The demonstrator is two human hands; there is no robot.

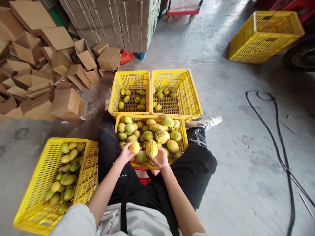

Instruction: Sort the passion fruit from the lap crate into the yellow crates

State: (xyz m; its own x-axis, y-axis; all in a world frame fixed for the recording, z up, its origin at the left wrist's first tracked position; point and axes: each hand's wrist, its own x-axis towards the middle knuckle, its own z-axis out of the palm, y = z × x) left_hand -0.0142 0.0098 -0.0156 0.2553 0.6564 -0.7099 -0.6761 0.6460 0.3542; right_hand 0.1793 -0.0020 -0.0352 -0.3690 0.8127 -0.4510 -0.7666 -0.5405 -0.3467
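Note:
My left hand holds a smooth, roundish yellow fruit, its fingers wrapped under it. In my right hand lies a larger, bumpy, oval yellow fruit, gripped from below and the right side. Both hands are over a yellow crate between my legs, filled with yellow-green oval fruits. Just beyond it stand two more crates, a left one and a right one, each with several similar fruits on its bottom. The exact kind of fruit is unclear.
Left of my leg, a tilted yellow crate holds many fruits. Open cardboard boxes are heaped at the far left, near a strapped carton stack. Another yellow crate stands far right. A black cable lies on the floor.

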